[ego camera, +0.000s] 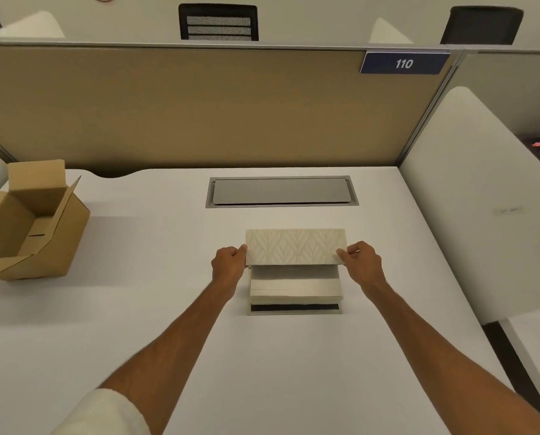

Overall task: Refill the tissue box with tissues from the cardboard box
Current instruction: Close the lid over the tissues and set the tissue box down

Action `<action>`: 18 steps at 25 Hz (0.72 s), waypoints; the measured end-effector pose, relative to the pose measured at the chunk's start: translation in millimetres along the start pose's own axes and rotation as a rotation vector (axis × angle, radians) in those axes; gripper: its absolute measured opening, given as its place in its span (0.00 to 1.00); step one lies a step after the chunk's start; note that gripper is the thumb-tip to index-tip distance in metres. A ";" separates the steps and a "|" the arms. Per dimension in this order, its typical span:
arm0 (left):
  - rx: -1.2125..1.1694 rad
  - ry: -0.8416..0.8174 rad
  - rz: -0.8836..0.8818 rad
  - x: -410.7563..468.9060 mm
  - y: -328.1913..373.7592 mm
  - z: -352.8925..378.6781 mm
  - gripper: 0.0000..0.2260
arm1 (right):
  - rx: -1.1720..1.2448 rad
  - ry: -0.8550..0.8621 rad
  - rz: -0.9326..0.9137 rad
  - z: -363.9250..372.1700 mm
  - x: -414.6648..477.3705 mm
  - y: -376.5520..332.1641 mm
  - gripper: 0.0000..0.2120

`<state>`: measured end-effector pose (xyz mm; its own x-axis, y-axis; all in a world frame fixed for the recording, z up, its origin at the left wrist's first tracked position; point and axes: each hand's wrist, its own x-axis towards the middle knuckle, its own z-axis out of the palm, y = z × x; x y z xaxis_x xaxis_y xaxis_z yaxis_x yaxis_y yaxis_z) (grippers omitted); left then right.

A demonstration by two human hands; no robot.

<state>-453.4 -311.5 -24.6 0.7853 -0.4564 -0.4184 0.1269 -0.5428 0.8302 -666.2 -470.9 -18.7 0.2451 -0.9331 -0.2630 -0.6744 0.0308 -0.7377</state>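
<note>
While both hands are working at the middle of the desk, the scene is reading as follows.

Left fingers: the left hand (pixel 229 262) is pinching the left end of the patterned lid (pixel 295 247), thumb on the near face, the other fingers curled shut behind it.

Right fingers: the right hand (pixel 361 260) is pinching the right end of the same lid in the same way, thumb tip lying on the patterned face, fingers closed around the edge.

Lid: it is standing tilted up on its long edge, leaf pattern facing the camera, its lower edge sitting over the far side of the tissue box (pixel 295 304).

Tissue box: it is lying open near the middle of the desk (pixel 168 309), closer to the near edge than the grey hatch. A dark strip is showing along its near wall.

Tissues: a white stack of tissues (pixel 294 285) is filling the box, its top rising above the near wall.

Arms: both forearms are reaching in from the near edge, bare, with a rolled white sleeve (pixel 105 414) showing on the left one.

Cardboard box: the cardboard box (pixel 27 227) is sitting at the left edge of the desk, well apart from the tissue box, flaps open; the visible part of its inside is showing nothing in it.

Hatch: a grey cable hatch (pixel 281 191) is lying flush in the desk near the far edge.

Partition: a tan partition (pixel 184 108) is running along the far edge, carrying a blue sign (pixel 403 62) reading 110.
</note>
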 end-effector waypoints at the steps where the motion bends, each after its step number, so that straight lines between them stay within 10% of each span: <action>1: 0.001 -0.001 -0.014 -4.5 -3.3 0.8 0.15 | 0.021 0.005 0.015 1.0 -4.2 2.2 0.14; 18: -0.488 -0.090 -0.587 -36.6 -27.9 6.0 0.37 | 0.477 -0.042 0.516 14.0 -46.2 20.3 0.37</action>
<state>-489.3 -283.9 -34.7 0.4566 -0.2569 -0.8518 0.7773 -0.3506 0.5224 -681.4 -422.2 -30.2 0.0092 -0.7429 -0.6694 -0.3349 0.6284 -0.7021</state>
